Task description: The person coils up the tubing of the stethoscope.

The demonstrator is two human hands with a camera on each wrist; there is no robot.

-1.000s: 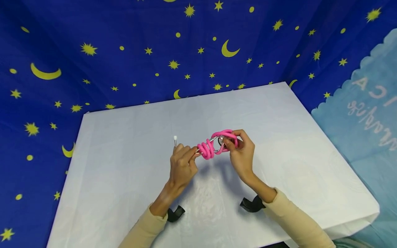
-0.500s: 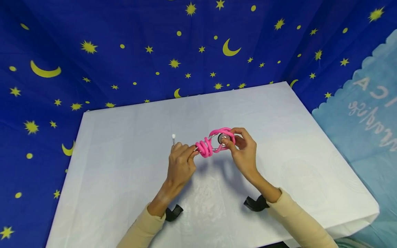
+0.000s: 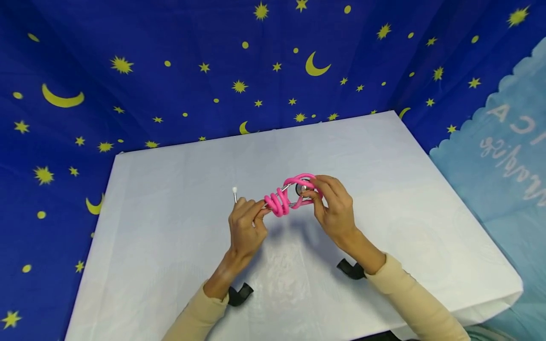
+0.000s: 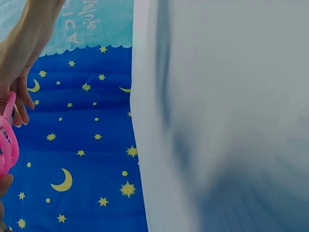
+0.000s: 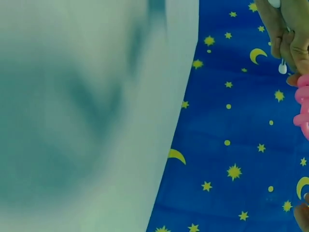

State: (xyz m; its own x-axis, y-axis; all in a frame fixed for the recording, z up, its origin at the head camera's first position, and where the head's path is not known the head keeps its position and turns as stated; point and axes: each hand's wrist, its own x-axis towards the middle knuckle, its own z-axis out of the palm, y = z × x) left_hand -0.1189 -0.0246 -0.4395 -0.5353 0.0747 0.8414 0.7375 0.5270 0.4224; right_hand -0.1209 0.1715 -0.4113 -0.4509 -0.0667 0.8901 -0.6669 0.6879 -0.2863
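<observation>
Above the table, a pink stethoscope [image 3: 277, 202] is stretched between two hands. Its tubing is wound in several turns round the metal ear tubes, with a loop toward the right. My left hand [image 3: 247, 229] grips the ear tubes at the left end; one white ear tip [image 3: 234, 189] pokes out beyond its fingers. At the loop, my right hand [image 3: 339, 213] pinches the tubing near the round chest piece [image 3: 302, 188], which sits inside the loop, partly covered by fingers. In the left wrist view the tubing [image 4: 7, 145] shows at the left edge; the right wrist view catches the coils [image 5: 302, 96].
A white-covered table [image 3: 179, 189] lies under the hands. Blue curtain [image 3: 170, 85] with yellow stars and moons hangs behind it, and a light blue cloth [image 3: 503, 180] is at the right. Black straps [image 3: 241, 294] are at both wrists.
Both hands and the stethoscope have drifted slightly left. The right hand's fingers have come further over the loop and chest piece, covering more of them.
</observation>
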